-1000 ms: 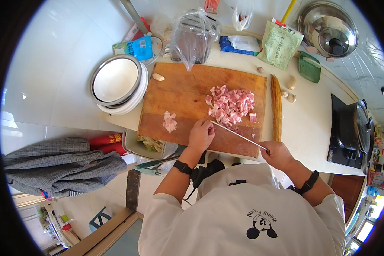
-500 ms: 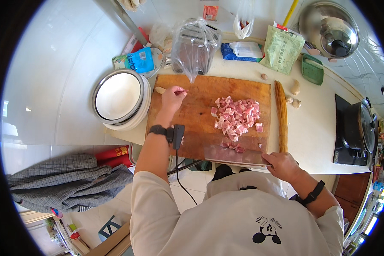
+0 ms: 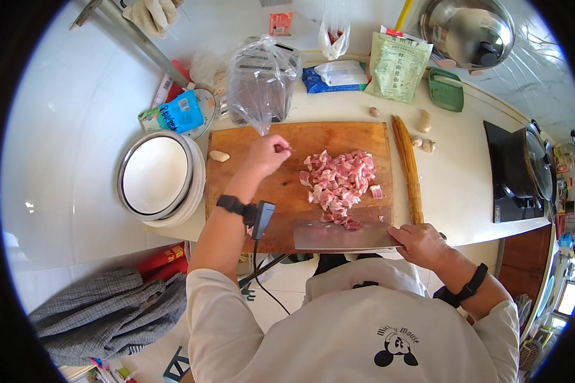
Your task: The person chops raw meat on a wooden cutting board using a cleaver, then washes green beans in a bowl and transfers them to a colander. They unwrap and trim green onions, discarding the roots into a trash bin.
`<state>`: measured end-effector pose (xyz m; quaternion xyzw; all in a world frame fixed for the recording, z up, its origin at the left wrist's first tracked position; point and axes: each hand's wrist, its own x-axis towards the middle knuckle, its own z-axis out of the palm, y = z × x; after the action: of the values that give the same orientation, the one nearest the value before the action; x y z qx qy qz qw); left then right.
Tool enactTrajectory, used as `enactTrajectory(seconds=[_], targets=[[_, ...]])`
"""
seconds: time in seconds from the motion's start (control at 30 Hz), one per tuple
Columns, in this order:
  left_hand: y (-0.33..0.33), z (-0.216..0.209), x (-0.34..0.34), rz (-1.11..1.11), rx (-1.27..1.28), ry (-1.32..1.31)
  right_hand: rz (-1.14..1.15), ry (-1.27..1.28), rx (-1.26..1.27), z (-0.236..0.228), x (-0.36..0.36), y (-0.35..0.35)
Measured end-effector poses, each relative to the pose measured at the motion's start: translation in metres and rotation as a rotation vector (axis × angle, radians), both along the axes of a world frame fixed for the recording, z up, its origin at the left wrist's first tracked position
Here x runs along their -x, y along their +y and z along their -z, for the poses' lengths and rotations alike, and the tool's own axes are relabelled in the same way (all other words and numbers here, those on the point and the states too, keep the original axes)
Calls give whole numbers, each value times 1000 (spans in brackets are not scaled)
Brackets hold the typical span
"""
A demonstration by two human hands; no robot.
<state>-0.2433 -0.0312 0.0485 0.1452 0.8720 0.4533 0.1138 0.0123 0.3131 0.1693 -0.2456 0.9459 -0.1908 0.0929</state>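
A wooden cutting board (image 3: 281, 137) lies on the counter in front of me, with a heap of chopped raw meat (image 3: 338, 179) on its right half. Over the board's left half, my left hand (image 3: 266, 156) is closed in a pinch on a small dark-red bit that looks like meat. A pale knob of ginger (image 3: 219, 156) rests to the left of that hand. My right hand (image 3: 423, 244) grips the handle of a cleaver (image 3: 342, 237). Its wide blade lies along the board's near edge, close to a few meat pieces (image 3: 342, 220).
Stacked bowls (image 3: 158, 175) stand left of the board. Behind it are a plastic-covered block (image 3: 262, 83), a blue packet (image 3: 335, 76) and a green bag (image 3: 399, 67). Bundled thin sticks (image 3: 407, 169), ginger and garlic (image 3: 423, 143) lie right, before a pot (image 3: 530, 163) on a cooktop.
My left hand has moved right, away from the ginger and toward the meat heap, still pinching the small bit. The view has shifted, and the cleaver stays near the board's front edge.
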Motion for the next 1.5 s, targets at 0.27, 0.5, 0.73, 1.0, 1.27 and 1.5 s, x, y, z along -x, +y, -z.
enactTrajectory(seconds=[0.27,0.5,0.73,1.0,1.27,1.5], targets=[[90,-2,40,140,57,52,28,-5,-54,-3,-7,2],[111,20,48,316,168,22,35,29,-125,-4,-11,14],[86,-66,4,344,73,10,-62,260,-225,-10,7,24],[75,-70,-130,612,80,-136,-223,372,-210,-12,33,12],[57,-71,-154,410,65,-278,-410,443,-295,-25,54,-15],[28,-56,-141,127,-157,-712,-443,397,-290,-37,45,-10]])
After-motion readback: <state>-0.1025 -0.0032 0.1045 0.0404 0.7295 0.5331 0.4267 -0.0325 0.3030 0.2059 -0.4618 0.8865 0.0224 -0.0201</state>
